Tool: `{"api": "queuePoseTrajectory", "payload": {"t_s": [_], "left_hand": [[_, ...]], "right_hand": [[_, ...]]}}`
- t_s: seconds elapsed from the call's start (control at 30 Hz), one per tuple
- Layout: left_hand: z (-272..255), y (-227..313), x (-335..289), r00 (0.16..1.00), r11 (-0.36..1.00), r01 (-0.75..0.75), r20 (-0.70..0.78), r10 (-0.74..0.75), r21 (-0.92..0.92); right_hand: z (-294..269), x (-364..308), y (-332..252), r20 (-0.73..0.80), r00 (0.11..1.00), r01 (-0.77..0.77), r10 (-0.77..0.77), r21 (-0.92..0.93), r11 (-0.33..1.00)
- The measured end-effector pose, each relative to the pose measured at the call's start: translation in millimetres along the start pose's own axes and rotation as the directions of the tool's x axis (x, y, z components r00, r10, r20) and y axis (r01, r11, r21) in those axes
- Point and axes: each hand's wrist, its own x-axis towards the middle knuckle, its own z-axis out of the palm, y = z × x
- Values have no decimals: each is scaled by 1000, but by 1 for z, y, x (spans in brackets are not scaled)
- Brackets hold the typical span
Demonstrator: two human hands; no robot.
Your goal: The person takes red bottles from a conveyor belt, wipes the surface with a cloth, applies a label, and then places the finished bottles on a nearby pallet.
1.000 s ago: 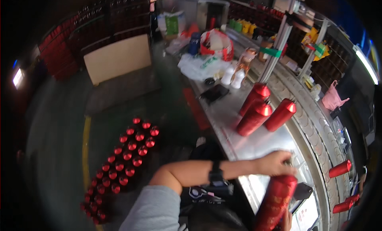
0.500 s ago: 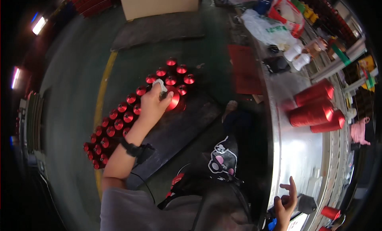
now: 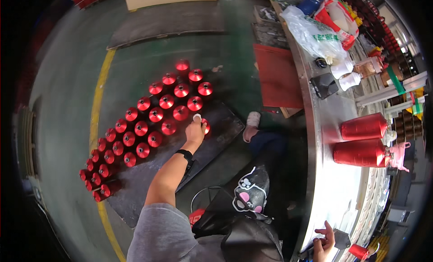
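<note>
"What is the left hand (image 3: 195,132) doing?"

"It pinches the top of a red bottle (image 3: 207,127). The bottle is at two o'clock from the hand, at the edge of a big bunch. Something white (image 3: 197,116) is by the fingertips, but it is too small to tell what."

"Where are the other bunched bottles (image 3: 156,114)?"

"They stand in slanting rows, from eight o'clock round to twelve o'clock of that hand. A dark flat board (image 3: 149,185) shows beside them. A yellow line (image 3: 97,95) on the floor is at ten o'clock."

"And the right hand (image 3: 325,243)?"

"It is at four o'clock from the left one, with its fingers loosely spread. I can't tell if it touches the shiny table (image 3: 331,196). A dark little block (image 3: 343,239) is just beside it at three o'clock."

"Any bottles on the table?"

"Two big red ones (image 3: 361,153) lie side by side in my view, at one o'clock from the right hand. I can't tell if they stand up."
</note>
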Motion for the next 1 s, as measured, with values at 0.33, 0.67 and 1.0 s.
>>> {"api": "queuePoseTrajectory", "payload": {"t_s": [0.33,0.67,1.0], "left_hand": [[89,37,117,1000,994,-13,25,10,106],[139,40,153,1000,980,27,-13,-25,200],[90,82,135,956,958,282,68,-286,53]], "right_hand": [[-7,12,-5,-96,986,-123,137,137,983],[-14,41,-12,-70,985,-152,157,75,986],[-17,35,-12,-82,983,-160,166,80,984]]}}
